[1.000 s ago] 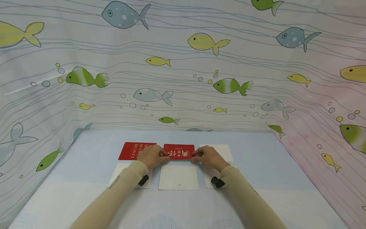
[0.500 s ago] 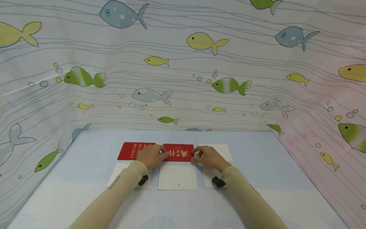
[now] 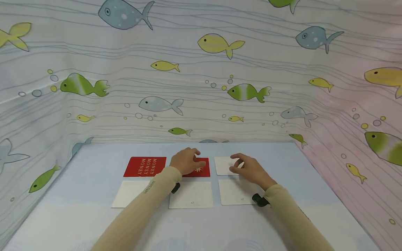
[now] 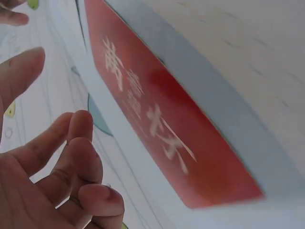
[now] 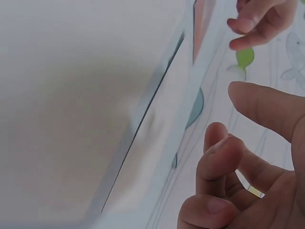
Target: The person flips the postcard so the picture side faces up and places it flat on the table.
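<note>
My left hand (image 3: 186,162) hovers over the middle red card (image 3: 205,171) of the back row, thumb and fingers apart and nothing between them. In the left wrist view that red card (image 4: 143,100), with light-coloured characters, lies flat beyond the loosely bent fingers. My right hand (image 3: 251,170) is above the white card (image 3: 222,166) at the back right, its fingers loosely bent and holding nothing. From the right wrist, a gap shows between the hand (image 5: 252,176) and the white card (image 5: 155,129). Part of the middle red card is hidden behind the left hand.
A red card printed "MONEY" (image 3: 144,166) lies at the back left. In the front row are three white cards: left (image 3: 130,193), middle (image 3: 191,197) and right (image 3: 235,191). Behind the table (image 3: 194,230) hangs a fish-patterned curtain (image 3: 201,76).
Both hands have let go of the middle red card, which now lies flat. They have risen and moved right, the right hand to over the back-right white card. The head view has shifted slightly.
</note>
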{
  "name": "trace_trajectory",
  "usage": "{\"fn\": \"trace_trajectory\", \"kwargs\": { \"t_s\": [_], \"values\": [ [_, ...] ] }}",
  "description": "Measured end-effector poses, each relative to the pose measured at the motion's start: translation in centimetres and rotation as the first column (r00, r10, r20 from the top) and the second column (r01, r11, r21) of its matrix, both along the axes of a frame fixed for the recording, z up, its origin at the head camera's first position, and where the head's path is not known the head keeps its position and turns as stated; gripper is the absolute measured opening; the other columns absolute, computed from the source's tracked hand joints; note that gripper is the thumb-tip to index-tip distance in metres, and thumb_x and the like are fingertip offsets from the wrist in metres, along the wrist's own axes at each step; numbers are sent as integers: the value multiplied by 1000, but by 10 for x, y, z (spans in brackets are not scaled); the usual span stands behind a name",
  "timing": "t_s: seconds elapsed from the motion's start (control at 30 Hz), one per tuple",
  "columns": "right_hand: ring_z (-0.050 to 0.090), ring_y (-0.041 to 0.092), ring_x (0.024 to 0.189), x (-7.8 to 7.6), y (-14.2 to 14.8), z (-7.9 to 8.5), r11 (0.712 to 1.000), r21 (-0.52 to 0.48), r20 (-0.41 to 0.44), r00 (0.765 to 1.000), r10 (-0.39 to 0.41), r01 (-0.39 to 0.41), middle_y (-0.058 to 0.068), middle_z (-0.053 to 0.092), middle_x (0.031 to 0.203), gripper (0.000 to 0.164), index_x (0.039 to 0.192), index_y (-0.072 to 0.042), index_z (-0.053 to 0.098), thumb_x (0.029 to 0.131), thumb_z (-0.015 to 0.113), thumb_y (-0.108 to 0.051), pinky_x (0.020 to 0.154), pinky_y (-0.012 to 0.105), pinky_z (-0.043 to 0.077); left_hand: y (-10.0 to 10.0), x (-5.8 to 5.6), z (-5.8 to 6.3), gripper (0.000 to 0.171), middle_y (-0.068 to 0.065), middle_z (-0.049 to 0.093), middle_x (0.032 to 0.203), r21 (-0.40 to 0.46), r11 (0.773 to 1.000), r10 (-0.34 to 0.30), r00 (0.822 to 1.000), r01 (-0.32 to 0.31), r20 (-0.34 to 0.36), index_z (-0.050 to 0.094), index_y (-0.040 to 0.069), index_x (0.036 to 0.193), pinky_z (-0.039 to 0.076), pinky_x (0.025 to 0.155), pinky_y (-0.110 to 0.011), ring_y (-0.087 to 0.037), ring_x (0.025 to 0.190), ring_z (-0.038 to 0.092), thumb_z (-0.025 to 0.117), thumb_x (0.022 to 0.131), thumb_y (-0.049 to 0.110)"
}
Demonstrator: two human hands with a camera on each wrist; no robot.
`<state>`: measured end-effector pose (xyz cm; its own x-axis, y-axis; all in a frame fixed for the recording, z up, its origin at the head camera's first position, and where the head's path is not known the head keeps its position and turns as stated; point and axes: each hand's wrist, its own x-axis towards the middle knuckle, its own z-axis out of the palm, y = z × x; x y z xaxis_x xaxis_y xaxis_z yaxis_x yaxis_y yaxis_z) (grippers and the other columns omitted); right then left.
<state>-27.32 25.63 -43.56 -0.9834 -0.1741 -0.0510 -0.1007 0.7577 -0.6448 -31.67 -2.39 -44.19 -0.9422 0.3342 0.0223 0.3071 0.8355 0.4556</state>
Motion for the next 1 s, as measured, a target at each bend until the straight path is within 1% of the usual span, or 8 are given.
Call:
{"fn": "trace_trajectory", "kwargs": {
  "t_s": [0.13,0.27,0.37,0.5,0.63,0.77,0.87,1.0],
  "values": [
    [58,17,78,0,24,2,1000,12,-14,1000,-9,9,0,63,102,53,141,-13,56,94,74,-31,66,34,46,25,-10,-2,58,-4,65,117,-55,997,-45,999,45,1,67,17,133,55,84,-41,-22,103,61,75,87,52],
    [58,18,80,-4,44,0,999,35,-10,1000,-15,16,2,62,106,57,143,-12,53,94,74,-32,66,34,46,46,-19,-8,64,-7,61,129,-155,986,-63,998,59,-17,65,21,136,50,95,-45,-28,114,57,77,84,57],
    [59,20,85,-11,57,-4,999,46,13,1000,-13,12,4,62,110,60,146,-11,51,94,74,-32,68,34,47,58,-24,-11,71,-9,60,133,-223,972,-78,996,69,-31,64,23,139,46,100,-48,-31,118,55,77,81,62],
    [60,25,95,-24,73,-7,998,56,58,998,-12,9,8,61,115,66,149,-11,47,93,75,-32,75,37,48,71,-27,-11,83,-12,58,133,-295,952,-86,996,79,-10,61,20,141,45,99,-48,-32,118,54,75,77,71],
    [57,26,98,-39,80,-11,996,84,103,995,-6,-3,10,61,114,73,151,-9,45,90,78,-34,82,40,46,74,-29,-13,89,-12,56,127,-353,932,-80,997,78,8,60,17,140,46,97,-46,-30,114,53,74,74,75],
    [55,23,94,-52,81,-11,988,135,162,986,50,-72,7,62,107,80,152,-7,43,88,79,-39,84,41,43,76,-28,-12,82,-11,57,120,-370,926,-87,996,79,-6,63,17,134,47,94,-45,-29,108,53,75,75,73],
    [53,23,96,-63,80,-6,977,162,225,969,98,-137,5,61,104,82,152,-8,44,86,80,-42,86,43,41,77,-25,-8,76,-10,58,117,-362,929,-87,996,76,-13,66,18,131,47,94,-44,-28,106,53,77,75,69],
    [51,23,100,-75,79,1,969,165,324,938,122,-183,5,59,104,81,149,-11,48,83,84,-41,86,42,38,78,-22,-4,74,-10,59,119,-345,935,-83,997,76,-7,67,19,132,47,96,-45,-29,109,54,80,76,66]
  ]
}}
